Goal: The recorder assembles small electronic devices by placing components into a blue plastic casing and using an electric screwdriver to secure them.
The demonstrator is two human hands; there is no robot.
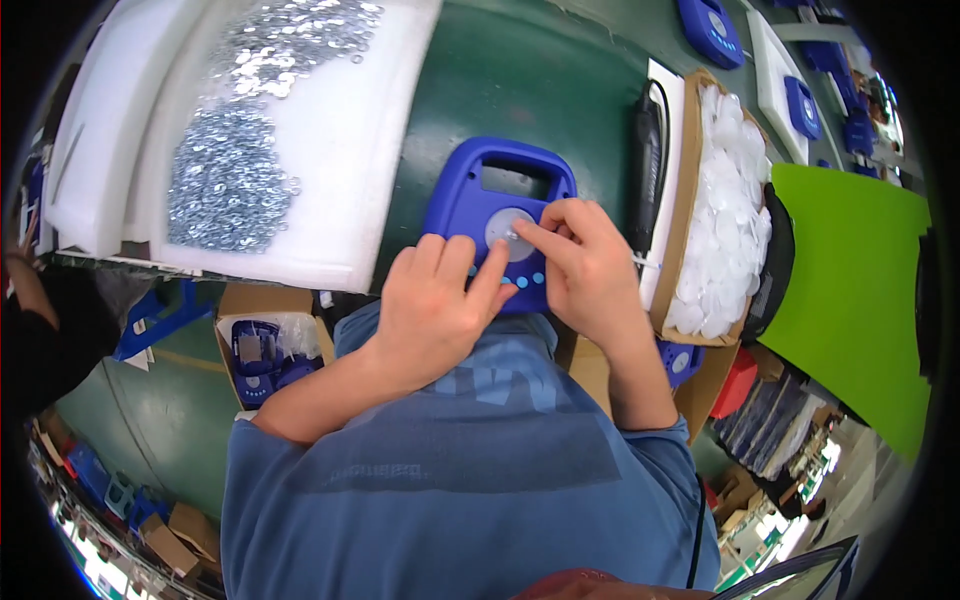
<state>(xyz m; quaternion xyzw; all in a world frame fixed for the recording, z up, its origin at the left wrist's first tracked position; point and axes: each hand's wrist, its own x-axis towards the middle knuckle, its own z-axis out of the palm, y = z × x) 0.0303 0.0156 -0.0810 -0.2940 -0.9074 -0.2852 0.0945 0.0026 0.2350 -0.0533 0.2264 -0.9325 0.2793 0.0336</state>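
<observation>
A blue plastic housing point(455, 205) with a cut-out handle lies at the table's near edge, in front of my body. A round, whitish translucent disc point(499, 226) sits in its middle, above a row of light-blue dots. My left hand point(432, 300) rests over the housing's lower left, its index finger stretched to the disc's lower edge and its thumb apart. From the other side, my right hand point(588, 262) reaches in with its index fingertip on the disc. Its other fingers are curled; whatever they may hold is hidden.
On the left, white foam point(335, 150) bears heaps of small metal washers point(228, 180). A black corded tool point(647, 165) lies right of the housing, beside an open carton point(688, 200) of clear discs. A box point(228, 302) of blue parts stands below the table. Another person's arm point(35, 290) shows far left.
</observation>
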